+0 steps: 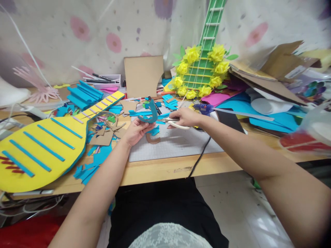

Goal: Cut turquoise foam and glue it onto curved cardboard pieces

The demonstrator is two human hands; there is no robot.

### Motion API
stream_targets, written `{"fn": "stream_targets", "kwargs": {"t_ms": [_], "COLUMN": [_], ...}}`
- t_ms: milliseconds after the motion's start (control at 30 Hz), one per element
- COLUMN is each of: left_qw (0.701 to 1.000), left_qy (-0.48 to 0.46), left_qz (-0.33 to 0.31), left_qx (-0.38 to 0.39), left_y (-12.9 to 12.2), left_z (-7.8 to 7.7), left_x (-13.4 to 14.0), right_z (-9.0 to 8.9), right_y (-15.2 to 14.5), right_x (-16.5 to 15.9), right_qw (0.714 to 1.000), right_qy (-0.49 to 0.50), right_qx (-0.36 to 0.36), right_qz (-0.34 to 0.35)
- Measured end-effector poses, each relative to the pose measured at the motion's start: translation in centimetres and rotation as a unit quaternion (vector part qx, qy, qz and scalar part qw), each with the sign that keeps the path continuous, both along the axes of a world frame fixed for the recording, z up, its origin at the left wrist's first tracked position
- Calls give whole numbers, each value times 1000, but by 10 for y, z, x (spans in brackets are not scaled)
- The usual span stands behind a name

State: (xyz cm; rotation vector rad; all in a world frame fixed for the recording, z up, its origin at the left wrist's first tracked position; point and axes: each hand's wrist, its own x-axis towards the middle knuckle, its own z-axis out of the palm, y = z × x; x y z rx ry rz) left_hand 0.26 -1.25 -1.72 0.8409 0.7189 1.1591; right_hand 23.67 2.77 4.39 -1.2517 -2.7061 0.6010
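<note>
My left hand is closed on a curved, hook-shaped blue paper piece, held up over the grey cutting mat. In my right hand are scissors with white handles. Their blades point left, close to the blue piece; whether they touch it I cannot tell. Below my left hand a brown curved cardboard piece lies on the mat, beside small blue scraps.
A yellow paper instrument with blue strips lies at left, near blue and cardboard scraps. Behind stand a cardboard sheet and a green instrument with yellow flowers. A blue glue gun and its black cord are on the right.
</note>
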Motion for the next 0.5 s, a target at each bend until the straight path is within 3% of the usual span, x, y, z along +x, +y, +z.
{"fn": "stream_targets", "kwargs": {"t_ms": [167, 500], "left_qw": [1000, 999], "left_qy": [-15, -23], "left_qz": [13, 23], "left_qx": [-18, -28], "left_y": [-1, -2], "left_z": [3, -1], "left_x": [2, 3], "right_z": [-6, 2], "right_y": [-1, -7], "right_x": [-3, -7], "right_qw": [999, 995], "right_qy": [2, -29], "right_qx": [32, 80], "right_qz": [-10, -43]}}
